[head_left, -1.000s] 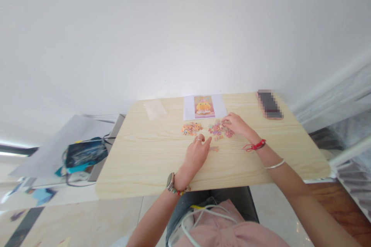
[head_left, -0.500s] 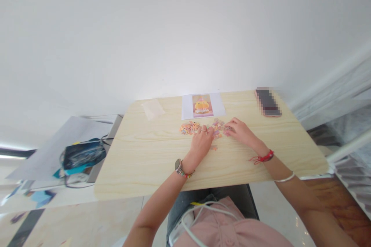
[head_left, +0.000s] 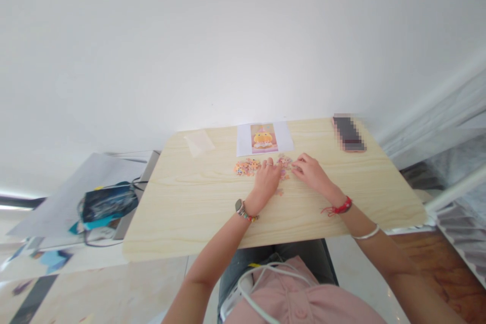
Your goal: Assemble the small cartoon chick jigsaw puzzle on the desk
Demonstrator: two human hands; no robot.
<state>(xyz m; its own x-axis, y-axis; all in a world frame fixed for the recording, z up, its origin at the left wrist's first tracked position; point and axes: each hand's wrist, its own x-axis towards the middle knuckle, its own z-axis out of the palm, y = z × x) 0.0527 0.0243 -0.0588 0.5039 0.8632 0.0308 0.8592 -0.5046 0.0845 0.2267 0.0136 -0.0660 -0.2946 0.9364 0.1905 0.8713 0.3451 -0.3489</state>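
Note:
Jigsaw puzzle pieces lie in two small heaps on the table. Mostly orange and yellow ones make up the left heap (head_left: pixel 246 167), and pink and purple ones form the right heap (head_left: pixel 283 161). Between them is my left hand (head_left: pixel 267 181), palm down, its fingers apart and reaching the edge of the pink heap. My right hand (head_left: pixel 312 172) is at that heap's right side, thumb and fingertips drawn together; anything between them is too small to make out. A few loose pieces (head_left: pixel 279 192) rest nearer me, beside my left hand.
Behind the heaps lies a white sheet with a printed yellow cartoon figure (head_left: pixel 265 139). A clear plastic bag (head_left: pixel 199 143) is at the table's back left, and a phone (head_left: pixel 349 134) at its back right. A white wall (head_left: pixel 243 40) stands behind the table (head_left: pixel 182 212).
My right hand has shifted slightly left, and the pink pieces that were under its fingers now show less. My left hand has turned a little over the pieces, its wrist moving right.

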